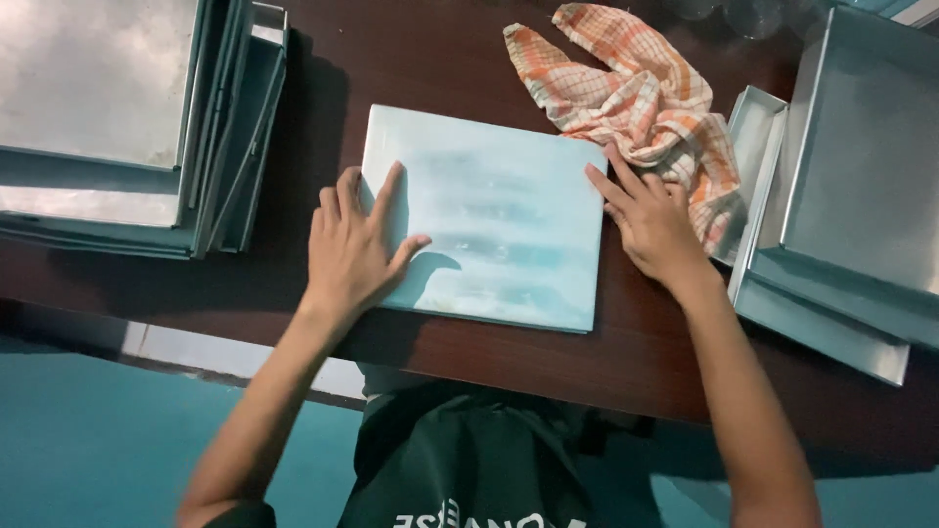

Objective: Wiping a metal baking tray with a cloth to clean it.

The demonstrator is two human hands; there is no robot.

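Observation:
A pale blue-white rectangular metal tray point(499, 210) lies upside down on the dark wooden table point(626, 362), its flat bottom facing up. My left hand point(352, 244) rests flat on the tray's left edge, fingers spread. At the tray's right edge is my right hand point(650, 220), fingers apart and touching the side. An orange-and-white checked cloth point(636, 98) lies crumpled just behind my right hand, beside the tray's far right corner.
A stack of metal trays point(117, 127) stands at the table's left. More metal trays point(851, 196) are piled at the right, partly under the cloth. The table's near edge runs in front of me, above a teal floor point(88, 450).

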